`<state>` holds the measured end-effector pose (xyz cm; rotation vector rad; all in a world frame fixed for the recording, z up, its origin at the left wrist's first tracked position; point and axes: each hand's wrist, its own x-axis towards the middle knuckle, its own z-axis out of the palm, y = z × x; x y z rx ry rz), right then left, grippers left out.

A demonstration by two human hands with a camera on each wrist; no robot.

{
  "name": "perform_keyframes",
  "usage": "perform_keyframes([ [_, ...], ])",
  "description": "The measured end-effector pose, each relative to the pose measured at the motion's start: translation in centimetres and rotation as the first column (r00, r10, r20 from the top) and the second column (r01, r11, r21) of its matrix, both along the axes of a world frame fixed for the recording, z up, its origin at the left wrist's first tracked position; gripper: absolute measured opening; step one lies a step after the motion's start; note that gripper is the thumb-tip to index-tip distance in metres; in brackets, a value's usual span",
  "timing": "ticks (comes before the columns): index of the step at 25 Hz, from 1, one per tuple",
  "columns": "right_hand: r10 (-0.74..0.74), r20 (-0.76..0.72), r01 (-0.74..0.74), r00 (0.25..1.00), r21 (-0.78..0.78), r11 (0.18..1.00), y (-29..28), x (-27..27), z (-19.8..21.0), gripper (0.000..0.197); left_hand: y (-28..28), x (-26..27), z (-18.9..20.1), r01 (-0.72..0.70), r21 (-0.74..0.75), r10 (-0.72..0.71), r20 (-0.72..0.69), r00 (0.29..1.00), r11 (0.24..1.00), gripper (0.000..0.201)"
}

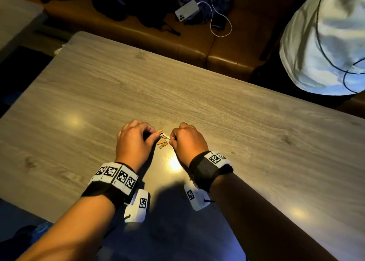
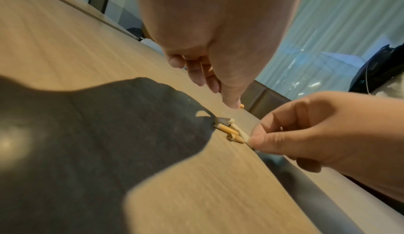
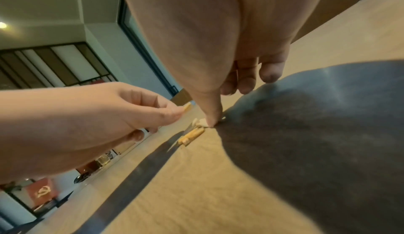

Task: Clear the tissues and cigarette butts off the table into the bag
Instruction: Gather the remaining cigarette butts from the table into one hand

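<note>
Both hands are working over the wooden table (image 1: 217, 106). The left hand (image 1: 134, 140) is pinching one cigarette butt (image 1: 160, 131) between thumb and fingertip, lifted just off the surface. The right hand (image 1: 187, 142) is closing its thumb and forefinger on a white butt (image 2: 240, 131) in the little pile of butts (image 1: 163, 143) lying between the hands
</note>
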<state>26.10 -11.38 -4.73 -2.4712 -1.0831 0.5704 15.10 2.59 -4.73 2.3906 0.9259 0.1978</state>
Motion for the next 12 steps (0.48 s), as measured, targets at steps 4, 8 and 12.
perform_keyframes([
  [4,-0.061,-0.053,0.065,0.997,0.071,0.995,-1.6,0.6,0.7,0.013,0.3,1.5,-0.6,0.029,-0.033,-0.03,-0.047,0.998,0.999,0.012],
  [8,-0.239,-0.223,0.273,0.945,0.136,0.952,-7.1,2.5,1.0,0.009,0.1,1.3,-0.9,0.044,-0.02,-0.045,-0.066,0.997,0.999,0.011],
  [12,-0.447,-0.355,0.534,0.821,0.203,0.821,-13.6,4.8,1.4,0.015,-2.9,0.3,0.3,0.152,-0.005,-0.152,0.015,0.988,0.988,0.012],
])
